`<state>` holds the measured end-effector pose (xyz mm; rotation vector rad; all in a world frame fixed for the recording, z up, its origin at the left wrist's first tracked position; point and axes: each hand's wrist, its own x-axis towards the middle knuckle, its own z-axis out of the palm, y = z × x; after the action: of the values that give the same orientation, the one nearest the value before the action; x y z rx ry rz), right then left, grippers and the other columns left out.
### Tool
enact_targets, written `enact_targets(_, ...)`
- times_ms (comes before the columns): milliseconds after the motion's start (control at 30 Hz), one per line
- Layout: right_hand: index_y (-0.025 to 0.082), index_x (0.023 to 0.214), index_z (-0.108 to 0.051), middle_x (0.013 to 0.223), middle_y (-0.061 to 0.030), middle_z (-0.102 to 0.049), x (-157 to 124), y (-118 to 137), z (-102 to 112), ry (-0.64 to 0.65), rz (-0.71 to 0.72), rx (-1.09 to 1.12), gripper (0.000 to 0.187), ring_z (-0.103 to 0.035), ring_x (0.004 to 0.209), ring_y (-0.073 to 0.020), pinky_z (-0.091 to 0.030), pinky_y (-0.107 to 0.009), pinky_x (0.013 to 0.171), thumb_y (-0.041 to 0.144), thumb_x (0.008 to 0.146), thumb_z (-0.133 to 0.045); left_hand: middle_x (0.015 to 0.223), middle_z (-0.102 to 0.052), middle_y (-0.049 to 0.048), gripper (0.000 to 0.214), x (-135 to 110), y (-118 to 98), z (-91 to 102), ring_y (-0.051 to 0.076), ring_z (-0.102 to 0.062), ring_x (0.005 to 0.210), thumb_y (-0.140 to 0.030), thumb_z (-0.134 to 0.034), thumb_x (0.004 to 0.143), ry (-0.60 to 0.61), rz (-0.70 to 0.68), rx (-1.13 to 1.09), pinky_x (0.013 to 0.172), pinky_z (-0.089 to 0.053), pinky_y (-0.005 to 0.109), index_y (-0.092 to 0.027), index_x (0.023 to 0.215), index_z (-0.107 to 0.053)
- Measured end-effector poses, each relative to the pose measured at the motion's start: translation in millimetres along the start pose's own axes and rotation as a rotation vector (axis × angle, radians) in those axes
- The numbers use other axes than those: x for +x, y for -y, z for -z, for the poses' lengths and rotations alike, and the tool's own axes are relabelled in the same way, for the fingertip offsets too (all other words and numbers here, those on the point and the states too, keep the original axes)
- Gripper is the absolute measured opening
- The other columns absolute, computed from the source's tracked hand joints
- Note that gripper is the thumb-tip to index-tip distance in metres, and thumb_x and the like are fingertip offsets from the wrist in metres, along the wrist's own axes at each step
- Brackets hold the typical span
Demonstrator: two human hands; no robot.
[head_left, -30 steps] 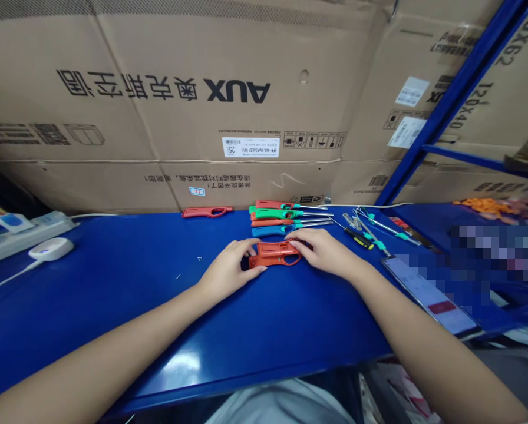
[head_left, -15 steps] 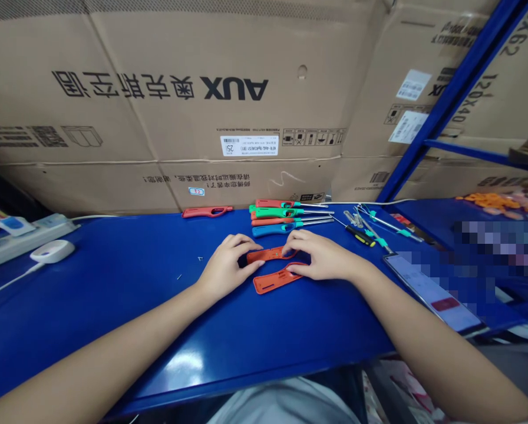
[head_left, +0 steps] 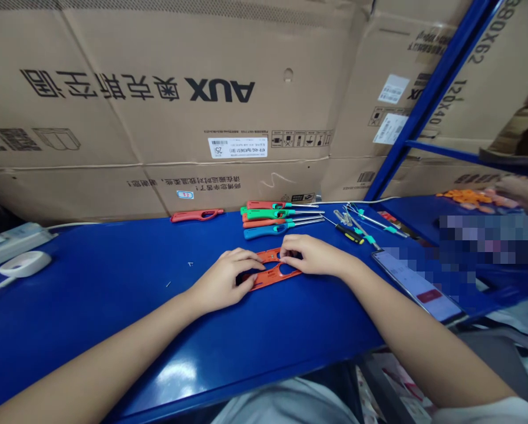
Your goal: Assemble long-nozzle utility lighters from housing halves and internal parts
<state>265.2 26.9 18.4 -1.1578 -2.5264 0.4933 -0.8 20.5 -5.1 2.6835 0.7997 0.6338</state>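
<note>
Two orange lighter shell halves lie side by side on the blue table, inner faces up. My left hand (head_left: 228,278) curls over their left ends, its thumb on the near half (head_left: 269,277) and its fingers at the far half (head_left: 270,255). At the right ends, my right hand (head_left: 313,255) is closed, with fingertips pinched on the far half by the trigger opening and the palm side over the near half. Both hands partly cover the shells. Just beyond lies a stack of long-nosed lighters (head_left: 264,214), red, green, orange and blue.
A red lighter shell (head_left: 197,215) lies by the cardboard wall (head_left: 135,135). Small screws (head_left: 190,264) are at left. Right are a screwdriver (head_left: 350,234), metal lighter tubes (head_left: 383,222), a phone (head_left: 416,285) and another person's hand (head_left: 524,194). A power strip (head_left: 23,247) sits far left.
The near shell half has moved up against the far one, and my left thumb now rests on it. The view has shifted slightly right; another person's hand has appeared at right.
</note>
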Motion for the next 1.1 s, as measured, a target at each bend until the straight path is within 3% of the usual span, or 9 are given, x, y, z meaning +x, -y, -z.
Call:
enact_targets(200, 0.018, 0.088, -0.067, 0.092, -0.0044, -0.066, 0, 1, 0, -0.013, 0.014, 0.003, 0.010, -0.059, 0.075, -0.0142, -0.044, -0.026, 0.067, 0.023, 0.093, -0.061, 0.106, -0.074, 0.0050, 0.019, 5, 12, -0.7, 0.021, -0.066, 0.100, -0.019, -0.058, 0.092, -0.082, 0.003, -0.173, 0.091, -0.052, 0.037, -0.023, 0.101, -0.075)
enact_targets(333, 0.019, 0.092, -0.069, 0.096, -0.0058, -0.067, 0, -7, 11, -0.186, -0.088, -0.145, 0.013, -0.062, 0.088, -0.0178, -0.048, -0.029, 0.080, 0.025, 0.094, -0.058, 0.103, -0.075, 0.0052, 0.017, 5, 13, -0.9, 0.021, -0.067, 0.097, -0.022, -0.060, 0.092, -0.105, 0.008, -0.166, 0.090, -0.053, 0.038, -0.022, 0.097, -0.076)
enact_targets(400, 0.020, 0.095, -0.071, 0.102, -0.0075, -0.069, -3, -18, 23, -0.307, -0.307, -0.301, 0.015, -0.062, 0.101, -0.0220, -0.047, -0.034, 0.091, 0.025, 0.093, -0.057, 0.106, -0.075, 0.0064, 0.019, 4, 12, -0.8, 0.022, -0.067, 0.098, -0.021, -0.058, 0.093, -0.102, 0.006, -0.129, 0.091, -0.053, 0.039, -0.021, 0.098, -0.075)
enact_targets(500, 0.023, 0.106, -0.071, 0.116, -0.0105, -0.067, -14, -42, 44, -0.371, -0.774, -0.420, 0.021, -0.059, 0.115, -0.0273, -0.046, -0.039, 0.098, 0.025, 0.091, -0.057, 0.111, -0.074, 0.0079, 0.023, 1, 7, -0.2, 0.024, -0.067, 0.103, -0.019, -0.053, 0.094, -0.107, 0.007, -0.052, 0.094, -0.051, 0.043, -0.021, 0.103, -0.074)
enact_targets(600, 0.016, 0.118, -0.068, 0.126, -0.0205, -0.061, -31, -70, 60, -0.401, -1.044, -0.446, 0.032, -0.058, 0.119, -0.0369, -0.048, -0.049, 0.094, 0.025, 0.089, -0.056, 0.120, -0.071, 0.0077, 0.029, 0, -1, 1.6, 0.024, -0.064, 0.113, -0.019, -0.049, 0.097, -0.098, -0.021, 0.004, 0.100, -0.049, 0.045, -0.023, 0.115, -0.071)
enact_targets(733, 0.012, 0.114, -0.068, 0.119, -0.0252, -0.064, -45, -97, 67, -0.350, -1.299, -0.405, 0.038, -0.061, 0.115, -0.0398, -0.052, -0.051, 0.087, 0.026, 0.079, -0.067, 0.142, -0.061, 0.0065, 0.038, -1, -10, 4.1, 0.025, -0.055, 0.131, -0.026, -0.049, 0.100, 0.006, -0.104, 0.036, 0.110, -0.044, 0.046, -0.029, 0.137, -0.058)
enact_targets(933, 0.011, 0.111, -0.068, 0.113, -0.0264, -0.068, -44, -110, 64, -0.315, -1.379, -0.304, 0.040, -0.069, 0.105, -0.0369, -0.055, -0.045, 0.083, 0.019, 0.073, -0.071, 0.145, -0.058, 0.0054, 0.043, -2, -6, 1.8, 0.025, -0.054, 0.135, -0.030, -0.052, 0.100, 0.071, -0.137, 0.062, 0.114, -0.043, 0.047, -0.029, 0.143, -0.054)
enact_targets(1100, 0.007, 0.119, -0.061, 0.113, -0.0270, -0.067, -45, -108, 65, -0.433, -1.330, -0.280, 0.043, -0.068, 0.106, -0.0362, -0.053, -0.042, 0.084, 0.014, 0.077, -0.063, 0.136, -0.066, 0.0060, 0.037, -2, 0, 0.9, 0.023, -0.062, 0.126, -0.026, -0.053, 0.098, 0.008, -0.159, 0.051, 0.109, -0.049, 0.042, -0.024, 0.134, -0.063)
